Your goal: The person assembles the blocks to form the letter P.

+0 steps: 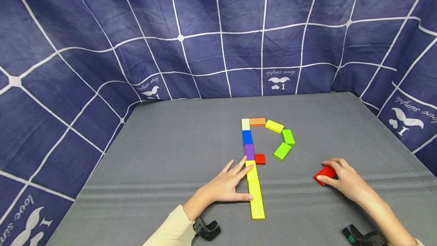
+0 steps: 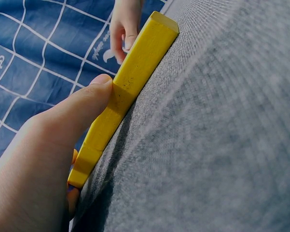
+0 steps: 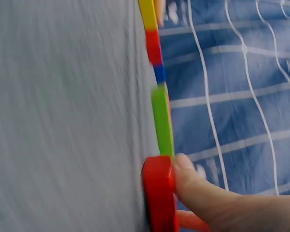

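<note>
My left hand (image 1: 223, 187) lies with fingers spread along the left side of a column of blocks. Its fingertips touch the shorter yellow block (image 1: 252, 174), and the thumb meets the edge of the long yellow block (image 1: 257, 202), as the left wrist view also shows. Out to the right, my right hand (image 1: 351, 181) grips a red block (image 1: 325, 173) between thumb and fingers, low over the grey cloth or on it; I cannot tell which. Above the yellow blocks the column continues with a purple block (image 1: 249, 152), a blue block (image 1: 247, 137) and a cream block (image 1: 246, 124).
From the column's top curve an orange block (image 1: 257, 122), a yellow block (image 1: 274, 126), a green block (image 1: 288, 137) and another green block (image 1: 282, 151). A small red block (image 1: 260, 159) touches the column's right side. Blue gridded cloth (image 1: 205, 56) hangs behind the grey surface (image 1: 164, 139).
</note>
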Motion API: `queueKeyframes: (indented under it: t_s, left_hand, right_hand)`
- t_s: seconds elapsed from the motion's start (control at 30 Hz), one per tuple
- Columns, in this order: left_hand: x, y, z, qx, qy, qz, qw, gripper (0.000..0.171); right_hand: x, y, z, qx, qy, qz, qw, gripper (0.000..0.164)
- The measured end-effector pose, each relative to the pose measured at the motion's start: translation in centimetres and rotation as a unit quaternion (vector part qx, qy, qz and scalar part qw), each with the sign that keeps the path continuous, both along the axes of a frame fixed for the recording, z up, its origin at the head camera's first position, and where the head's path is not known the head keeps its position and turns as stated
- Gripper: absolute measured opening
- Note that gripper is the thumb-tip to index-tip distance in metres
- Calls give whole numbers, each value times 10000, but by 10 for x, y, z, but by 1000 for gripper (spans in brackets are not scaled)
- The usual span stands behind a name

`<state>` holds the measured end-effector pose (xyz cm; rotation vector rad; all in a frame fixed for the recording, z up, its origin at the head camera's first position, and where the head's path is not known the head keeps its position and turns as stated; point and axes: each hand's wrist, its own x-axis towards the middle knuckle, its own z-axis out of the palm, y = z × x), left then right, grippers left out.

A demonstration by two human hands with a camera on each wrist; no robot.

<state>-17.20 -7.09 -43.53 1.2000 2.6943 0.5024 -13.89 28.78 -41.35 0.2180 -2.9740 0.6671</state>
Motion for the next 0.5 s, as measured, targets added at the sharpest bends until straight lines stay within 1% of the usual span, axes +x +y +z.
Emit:
queueKeyframes:
  t_s: [0.07, 0.17, 0.23, 0.27, 0.33, 0.4, 0.47, 0.5]
  left_hand:
    - [0, 0, 0, 0, 19, 2, 10000, 84]
    - [-1, 0, 1, -4, -14, 13, 10000, 84]
    - [-1, 0, 1, -6, -39, 28, 10000, 84]
    - [-1, 0, 1, -4, -46, 29, 10000, 84]
    - [-1, 0, 1, 1, -34, 29, 10000, 84]
    - [-1, 0, -1, 17, 32, 23, 10000, 84]
    - [-1, 0, -1, 33, 96, 8, 9999, 84]
    - [-1, 0, -2, 42, 118, 1, 9999, 84]
  right_hand:
    - [1, -13, 0, 36, 99, 53, 9999, 43]
    - [1, -35, 2, 44, 70, 34, 10000, 34]
    - [1, -46, 3, 40, 5, 82, 10000, 36]
    - [1, -51, 4, 26, -14, 167, 9999, 38]
    - [2, -57, 5, 13, 31, 510, 9987, 40]
    - [3, -61, 5, 85, 184, 956, 9952, 43]
    - [2, -66, 3, 212, 464, 1374, 9892, 42]
    - [1, -69, 2, 301, 599, 1511, 9862, 42]
